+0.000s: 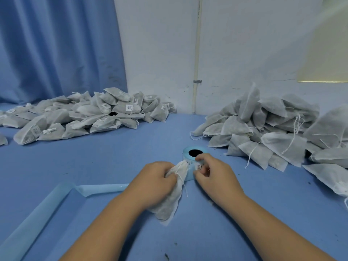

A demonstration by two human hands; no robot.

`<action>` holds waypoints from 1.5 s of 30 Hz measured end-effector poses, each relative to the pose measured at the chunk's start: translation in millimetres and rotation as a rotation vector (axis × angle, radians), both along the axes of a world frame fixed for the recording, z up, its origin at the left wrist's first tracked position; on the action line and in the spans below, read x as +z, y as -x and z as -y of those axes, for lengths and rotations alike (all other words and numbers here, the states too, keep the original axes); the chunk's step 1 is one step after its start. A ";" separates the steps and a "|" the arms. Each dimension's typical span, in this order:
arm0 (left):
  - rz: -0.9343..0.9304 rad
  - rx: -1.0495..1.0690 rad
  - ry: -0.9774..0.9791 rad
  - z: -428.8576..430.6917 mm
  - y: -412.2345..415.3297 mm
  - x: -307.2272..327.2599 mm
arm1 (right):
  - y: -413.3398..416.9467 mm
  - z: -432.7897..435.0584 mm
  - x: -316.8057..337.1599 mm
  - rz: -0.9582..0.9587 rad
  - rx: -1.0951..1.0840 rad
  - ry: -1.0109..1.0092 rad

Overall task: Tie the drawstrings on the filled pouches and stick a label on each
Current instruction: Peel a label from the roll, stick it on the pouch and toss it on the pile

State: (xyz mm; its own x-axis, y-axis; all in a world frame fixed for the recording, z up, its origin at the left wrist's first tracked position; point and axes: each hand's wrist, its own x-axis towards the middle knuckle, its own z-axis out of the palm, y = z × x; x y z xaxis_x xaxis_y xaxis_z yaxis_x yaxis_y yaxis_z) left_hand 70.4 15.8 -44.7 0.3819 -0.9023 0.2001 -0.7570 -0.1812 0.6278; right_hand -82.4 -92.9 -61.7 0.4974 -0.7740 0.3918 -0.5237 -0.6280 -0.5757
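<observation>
A white filled pouch [170, 202] lies on the blue table, its gathered neck gripped by my left hand [154, 180]. Its white drawstring [183, 182] hangs loose over the fabric. Just behind it stands a light-blue label roll [190, 157] with a dark core. My right hand [212, 174] reaches to the roll's side, its fingers pinching a white barcode label [199, 167] there.
A heap of labelled pouches [90, 115] lies at the back left. A heap of unlabelled pouches with loose strings [273, 134] fills the right side. A long strip of blue backing paper [37, 215] curls across the table at front left. A blue curtain and a white wall stand behind.
</observation>
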 end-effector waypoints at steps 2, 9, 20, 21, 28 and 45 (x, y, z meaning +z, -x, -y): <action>-0.024 -0.004 -0.001 -0.1 0.7 -0.1 | -0.1 0.6 -0.5 0.004 0.003 0.011; -0.019 -0.022 0.025 -2.3 6.0 1.7 | 1.5 -0.7 -0.3 -0.015 0.075 0.081; -0.019 -0.058 0.061 -5.5 7.6 0.3 | 6.1 0.1 1.6 0.005 0.096 0.112; -0.017 -0.061 0.060 -5.7 7.7 0.3 | 6.1 0.7 1.4 0.004 0.098 0.115; -0.034 -0.075 0.052 -6.9 9.0 2.3 | 9.3 3.1 2.6 0.031 0.106 0.089; -0.447 -0.119 0.262 -22.1 33.3 23.6 | 45.4 -4.6 16.6 0.379 -0.137 -0.241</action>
State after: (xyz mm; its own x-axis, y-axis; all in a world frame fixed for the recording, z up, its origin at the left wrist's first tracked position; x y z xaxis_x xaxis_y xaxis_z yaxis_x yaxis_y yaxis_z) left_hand 37.1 37.9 -21.1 0.3797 -0.8862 0.2655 -0.4106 0.0958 0.9068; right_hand -127.8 -88.3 -45.1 0.2406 -0.9137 0.3274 -0.3176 -0.3928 -0.8630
